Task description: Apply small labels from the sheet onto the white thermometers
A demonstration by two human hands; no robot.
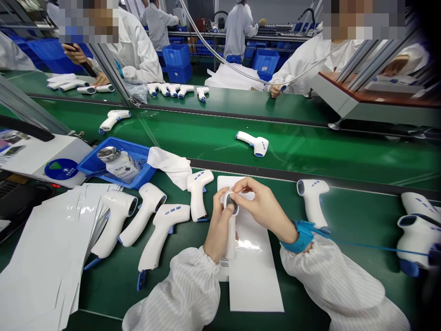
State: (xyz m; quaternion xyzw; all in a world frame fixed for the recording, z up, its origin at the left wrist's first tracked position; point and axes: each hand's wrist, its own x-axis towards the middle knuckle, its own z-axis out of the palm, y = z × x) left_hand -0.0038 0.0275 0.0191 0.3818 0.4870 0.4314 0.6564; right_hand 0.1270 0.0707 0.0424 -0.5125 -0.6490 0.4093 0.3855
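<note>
My left hand [219,225] is wrapped around a white infrared thermometer [231,236], held upright with its dark oval screen [231,202] facing me. My right hand [257,200] is closed at the top of that screen, thumb and forefinger on its rim; whether a thin film lies between them I cannot tell. Beneath both hands lies a glossy white sheet [257,285] on the green bench. To the left stand several more thermometers, among them one with blue buttons [163,234] and its blue handle flap hanging open. Another thermometer [313,200] lies right of my right hand.
A blue tray [148,177] holds a metal-capped bottle [119,163], with a white cloth [170,168] beside it. White sheets [41,248] are stacked at left. The green conveyor [193,133] carries thermometers. A blue wrist strap's cord [372,247] runs right. Co-workers sit opposite.
</note>
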